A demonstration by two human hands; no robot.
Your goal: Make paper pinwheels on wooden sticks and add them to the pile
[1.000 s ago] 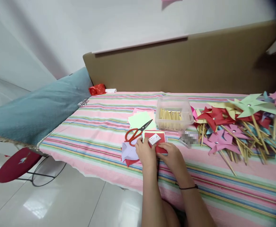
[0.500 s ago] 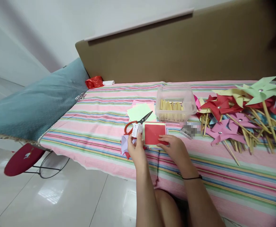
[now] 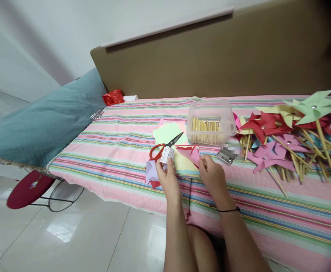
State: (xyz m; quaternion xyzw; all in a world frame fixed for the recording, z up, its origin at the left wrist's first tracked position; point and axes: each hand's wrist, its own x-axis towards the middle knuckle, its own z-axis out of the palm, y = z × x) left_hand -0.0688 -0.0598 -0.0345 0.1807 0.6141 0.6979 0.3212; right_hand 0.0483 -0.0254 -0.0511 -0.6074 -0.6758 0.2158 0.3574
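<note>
Between the fingers of my left hand (image 3: 168,179) is a small white printed box (image 3: 167,154). My right hand (image 3: 213,173) pinches the corner of a red sheet of paper (image 3: 192,154), which is lifted and bent over the paper stack (image 3: 184,164). A pale yellow sheet shows under it. Orange-handled scissors (image 3: 169,144) lie behind the white box, with blades toward the back right. Pale green paper (image 3: 167,131) and pink sheets spread beyond them. Folded purple paper (image 3: 151,172) lies beside my left hand, over some red paper.
A clear plastic box (image 3: 229,118) of short wooden sticks stands behind the stack. Right of it lie a metal object (image 3: 224,155), partly blurred, and a heap of paper pinwheels (image 3: 263,128). A teal cushion (image 3: 48,113), red bag (image 3: 113,97) and red stool (image 3: 29,190) are at left.
The red sheet, flat on the stack before, is now raised and curled by my right hand, uncovering pale yellow paper. My left hand and the white box have shifted slightly right.
</note>
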